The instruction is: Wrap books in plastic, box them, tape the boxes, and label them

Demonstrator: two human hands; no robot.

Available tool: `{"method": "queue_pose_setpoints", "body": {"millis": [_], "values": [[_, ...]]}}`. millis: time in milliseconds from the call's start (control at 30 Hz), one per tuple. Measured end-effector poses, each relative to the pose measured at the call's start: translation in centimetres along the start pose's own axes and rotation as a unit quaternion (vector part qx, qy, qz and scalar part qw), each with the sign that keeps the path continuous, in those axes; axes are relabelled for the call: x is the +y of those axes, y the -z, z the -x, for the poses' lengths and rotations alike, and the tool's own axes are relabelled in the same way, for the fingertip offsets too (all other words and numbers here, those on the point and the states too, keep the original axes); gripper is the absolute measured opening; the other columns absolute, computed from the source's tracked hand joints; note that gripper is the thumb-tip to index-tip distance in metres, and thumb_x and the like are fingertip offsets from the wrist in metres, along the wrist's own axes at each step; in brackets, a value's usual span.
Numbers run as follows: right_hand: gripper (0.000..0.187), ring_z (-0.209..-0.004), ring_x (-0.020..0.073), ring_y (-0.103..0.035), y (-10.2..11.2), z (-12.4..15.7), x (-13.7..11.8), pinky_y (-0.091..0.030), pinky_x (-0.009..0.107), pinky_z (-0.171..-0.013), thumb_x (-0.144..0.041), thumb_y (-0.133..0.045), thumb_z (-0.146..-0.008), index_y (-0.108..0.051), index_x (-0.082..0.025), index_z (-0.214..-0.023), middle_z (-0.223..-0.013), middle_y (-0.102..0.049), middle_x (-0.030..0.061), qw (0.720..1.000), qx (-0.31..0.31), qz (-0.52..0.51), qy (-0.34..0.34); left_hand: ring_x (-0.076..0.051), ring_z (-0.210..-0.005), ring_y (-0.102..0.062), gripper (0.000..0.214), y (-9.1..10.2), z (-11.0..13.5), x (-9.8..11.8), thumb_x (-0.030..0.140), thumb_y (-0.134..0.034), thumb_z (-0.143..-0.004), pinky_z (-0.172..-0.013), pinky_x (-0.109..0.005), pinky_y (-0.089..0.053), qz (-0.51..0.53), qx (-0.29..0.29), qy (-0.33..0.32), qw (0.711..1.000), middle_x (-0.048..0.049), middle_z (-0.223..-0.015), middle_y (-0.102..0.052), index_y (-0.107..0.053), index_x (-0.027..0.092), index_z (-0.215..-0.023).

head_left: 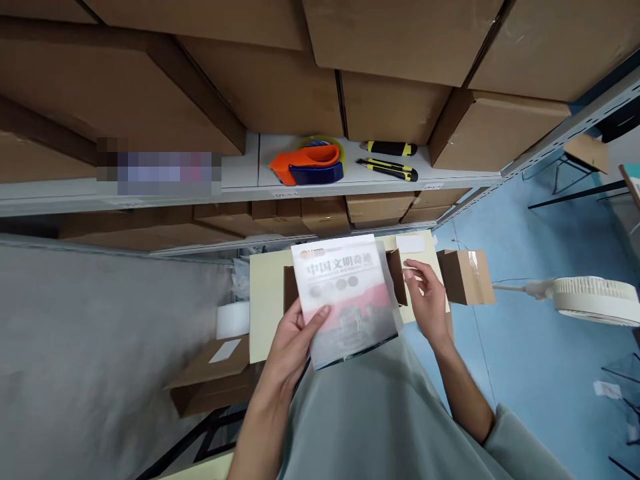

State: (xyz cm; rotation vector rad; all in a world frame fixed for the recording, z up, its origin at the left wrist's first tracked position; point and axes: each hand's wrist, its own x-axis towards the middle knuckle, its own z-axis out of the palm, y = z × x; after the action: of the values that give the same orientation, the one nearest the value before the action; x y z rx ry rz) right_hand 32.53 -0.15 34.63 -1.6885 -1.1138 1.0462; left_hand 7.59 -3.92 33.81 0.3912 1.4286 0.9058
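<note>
My left hand (296, 331) grips the lower left edge of a book in a clear plastic sleeve (345, 297), white on top with red and grey below, thumb lying on its cover. The book hangs over an open brown cardboard box (397, 275) standing on a pale work surface (265, 293). My right hand (427, 297) is just right of the book, by the box's right flap, fingers spread and holding nothing.
A shelf (240, 173) behind carries an orange and blue tape dispenser (310, 165) and two yellow-black utility knives (389, 160) among large cartons. A small sealed box (466, 277) sits to the right, a white fan (593, 300) beyond it. Another carton (215, 377) lies lower left.
</note>
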Motion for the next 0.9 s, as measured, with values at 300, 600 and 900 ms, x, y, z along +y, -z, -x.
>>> {"method": "queue_pose_setpoints", "body": {"millis": [300,600,900], "values": [[0.049,-0.096,0.0276,-0.08,-1.9,0.6,-0.6,-0.067,0.04,-0.083,-0.057,-0.086,-0.083,-0.078,-0.022,-0.117,-0.112,-0.084,0.0083,0.972,-0.175,-0.114,-0.109,-0.038,-0.125,-0.074,0.085,1.2,0.1,-0.2,0.07,-0.09,-0.07,-0.1,-0.048,-0.065,-0.072,-0.048,-0.05,0.995,-0.0191,-0.138,-0.076,-0.068,0.018,-0.134],[0.023,-0.082,0.0185,-0.075,0.7,0.7,-5.9,-0.059,0.03,-0.077,-0.039,-0.066,-0.106,-0.082,-0.03,-0.121,-0.103,-0.083,0.0002,0.94,-0.133,0.199,0.244,-0.033,-0.132,-0.07,0.067,6.1,-1.8,-2.0,0.062,-0.081,-0.082,-0.115,-0.052,-0.056,-0.124,0.05,-0.17,0.976,-0.0176,-0.144,-0.071,-0.064,0.021,-0.132],[0.03,-0.104,0.0261,-0.078,-7.0,-3.9,-2.3,-0.048,0.029,-0.074,-0.027,-0.054,-0.111,-0.079,-0.032,-0.126,-0.121,-0.083,0.0031,0.771,-0.354,0.476,0.232,-0.021,-0.097,-0.073,0.035,7.2,-1.9,-3.9,0.056,-0.063,-0.095,-0.097,-0.038,-0.061,-0.201,0.108,-0.222,0.948,-0.0065,-0.1,-0.073,-0.057,0.023,-0.084]]}}
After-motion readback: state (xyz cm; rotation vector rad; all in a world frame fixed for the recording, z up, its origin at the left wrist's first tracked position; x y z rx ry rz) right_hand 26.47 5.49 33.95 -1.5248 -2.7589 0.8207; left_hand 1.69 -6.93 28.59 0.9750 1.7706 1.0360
